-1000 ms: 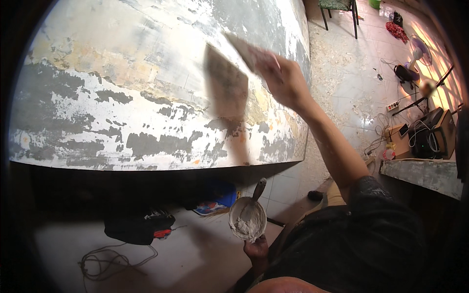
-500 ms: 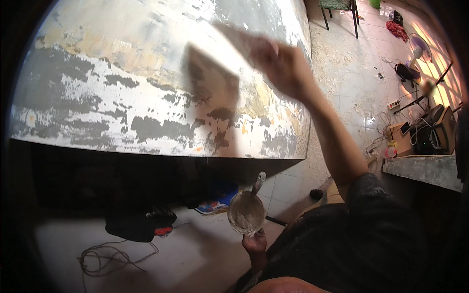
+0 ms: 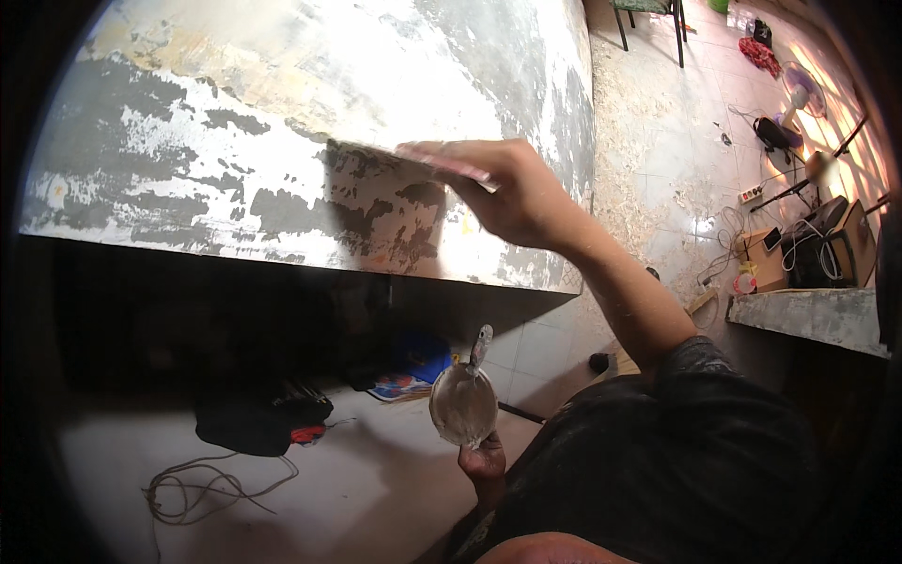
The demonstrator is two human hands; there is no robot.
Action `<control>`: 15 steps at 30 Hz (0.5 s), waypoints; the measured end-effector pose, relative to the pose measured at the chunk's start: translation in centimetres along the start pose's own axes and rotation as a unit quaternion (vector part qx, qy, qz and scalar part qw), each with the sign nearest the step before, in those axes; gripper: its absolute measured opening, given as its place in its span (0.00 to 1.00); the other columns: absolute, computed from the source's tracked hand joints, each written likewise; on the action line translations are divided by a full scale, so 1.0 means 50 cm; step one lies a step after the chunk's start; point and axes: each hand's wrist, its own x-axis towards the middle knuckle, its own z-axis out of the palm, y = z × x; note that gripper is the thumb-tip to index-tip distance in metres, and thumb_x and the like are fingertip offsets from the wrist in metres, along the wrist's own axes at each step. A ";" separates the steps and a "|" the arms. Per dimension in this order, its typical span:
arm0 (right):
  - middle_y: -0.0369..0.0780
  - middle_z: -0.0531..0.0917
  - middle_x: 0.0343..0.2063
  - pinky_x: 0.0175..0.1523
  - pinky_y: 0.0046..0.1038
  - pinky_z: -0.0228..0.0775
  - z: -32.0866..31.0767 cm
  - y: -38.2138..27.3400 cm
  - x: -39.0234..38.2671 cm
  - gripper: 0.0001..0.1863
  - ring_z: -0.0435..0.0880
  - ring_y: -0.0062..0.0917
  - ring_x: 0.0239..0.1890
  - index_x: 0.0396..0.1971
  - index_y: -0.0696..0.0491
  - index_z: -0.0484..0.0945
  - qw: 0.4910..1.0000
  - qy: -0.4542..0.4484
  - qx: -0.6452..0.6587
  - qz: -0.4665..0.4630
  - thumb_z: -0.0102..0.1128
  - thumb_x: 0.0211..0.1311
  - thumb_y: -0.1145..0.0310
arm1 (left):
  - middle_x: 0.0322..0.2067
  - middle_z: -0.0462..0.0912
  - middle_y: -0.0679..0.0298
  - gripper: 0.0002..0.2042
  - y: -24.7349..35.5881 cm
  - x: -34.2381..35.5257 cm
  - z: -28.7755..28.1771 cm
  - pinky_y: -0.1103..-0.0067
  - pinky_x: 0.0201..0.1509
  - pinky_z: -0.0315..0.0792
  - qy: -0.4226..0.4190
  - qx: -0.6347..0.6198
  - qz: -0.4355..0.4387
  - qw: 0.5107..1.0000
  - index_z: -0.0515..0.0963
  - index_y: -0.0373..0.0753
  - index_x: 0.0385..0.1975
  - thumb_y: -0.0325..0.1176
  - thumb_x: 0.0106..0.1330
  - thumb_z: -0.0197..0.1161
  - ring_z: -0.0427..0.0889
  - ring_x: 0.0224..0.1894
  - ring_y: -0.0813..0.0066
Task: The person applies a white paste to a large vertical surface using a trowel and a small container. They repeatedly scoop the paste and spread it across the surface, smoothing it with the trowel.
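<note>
My right hand [image 3: 515,193] is closed around a flat, thin-edged scraper [image 3: 442,162], seen nearly edge-on. Its far edge reaches to the patchy white and grey plastered surface [image 3: 282,211] and looks to be against it, above a dark shadow. Lower down, my left hand [image 3: 482,461] grips a round bowl [image 3: 433,406] from beneath its near side. Greyish paste coats the inside of the bowl. A paste-smeared tool handle [image 3: 481,348] sticks up from its far rim; the rest of that tool is hidden.
A black bag [image 3: 254,418] and a looped cable [image 3: 178,493] lie at lower left, near a blue object [image 3: 423,355]. To the right, crumbs litter the tiled floor [image 3: 672,179]. A chair [image 3: 648,7], a fan [image 3: 803,89], cables and a cardboard box [image 3: 766,258] stand there.
My right hand has brought the scraper down and leftward, closer to the plastered surface's near edge. The left hand still holds the bowl, and the whole view has shifted slightly.
</note>
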 end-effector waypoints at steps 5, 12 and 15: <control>0.49 0.88 0.26 0.31 0.34 0.77 -0.064 0.072 0.039 0.17 0.84 0.31 0.21 0.59 0.53 0.84 0.979 0.111 -0.104 0.136 0.55 0.78 0.65 | 0.68 0.75 0.50 0.30 0.007 0.012 0.005 0.59 0.69 0.77 -0.058 -0.040 0.003 0.998 0.66 0.34 0.71 0.26 0.66 0.56 0.79 0.66 0.53; 0.52 0.89 0.41 0.40 0.36 0.82 0.082 0.090 0.109 0.31 0.91 0.39 0.33 0.67 0.53 0.76 0.953 0.113 -0.279 0.038 0.63 0.61 0.74 | 0.67 0.75 0.49 0.27 -0.005 -0.007 -0.026 0.61 0.70 0.77 0.058 0.004 0.009 0.998 0.67 0.31 0.70 0.27 0.69 0.55 0.79 0.65 0.53; 0.52 0.87 0.50 0.51 0.31 0.86 0.088 0.010 0.017 0.34 0.92 0.39 0.47 0.68 0.50 0.77 0.977 0.072 -0.198 -0.042 0.63 0.56 0.81 | 0.67 0.75 0.48 0.28 -0.013 -0.010 -0.021 0.60 0.72 0.76 0.031 -0.017 0.001 0.999 0.65 0.31 0.71 0.26 0.69 0.54 0.78 0.67 0.53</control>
